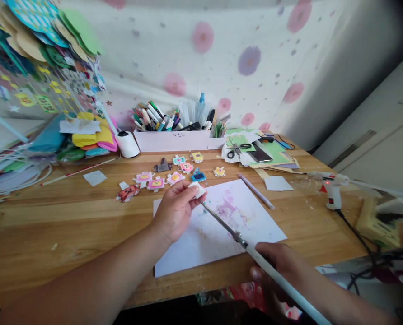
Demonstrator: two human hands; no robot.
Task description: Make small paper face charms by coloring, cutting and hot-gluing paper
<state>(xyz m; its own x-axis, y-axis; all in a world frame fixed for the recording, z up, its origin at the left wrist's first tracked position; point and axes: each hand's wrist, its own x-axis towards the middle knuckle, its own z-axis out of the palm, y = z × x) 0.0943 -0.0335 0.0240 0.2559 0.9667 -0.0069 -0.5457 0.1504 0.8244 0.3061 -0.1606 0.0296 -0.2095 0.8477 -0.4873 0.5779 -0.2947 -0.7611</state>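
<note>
Head view: on the wooden worktop (86, 212), one large white sheet (174, 253) at centre, marked with smudges of colour, partly hidden by the left hand and crossed by the tool. Just beyond, at middle centre, ten small coloured cutouts (156, 183). Two loose paper squares, one at middle left (95, 178), one at middle right (278, 183). Along the sheet's upper right edge, one purple stick (256, 191). Further right, one white glue gun (333, 185) with a red light. Against the curtain (222, 54), one long white box (174, 141) full of pens, with one smaller box (216, 143) just beside it. To the left of these, one spool (128, 144) of white thread. To the right, one black-handled pair of scissors (238, 149) and one dark phone (260, 152) on a paper pile (283, 154).

At centre, above the sheet, one small white piece (197, 190), pinched between thumb and fingers of the left hand (179, 205). At lower right, right hand (276, 264) closed around the pale handle of one long metal-ended tool (223, 223), slanting up to the left. Tip close to the pinched fingers; impossible to tell whether touching.
</note>
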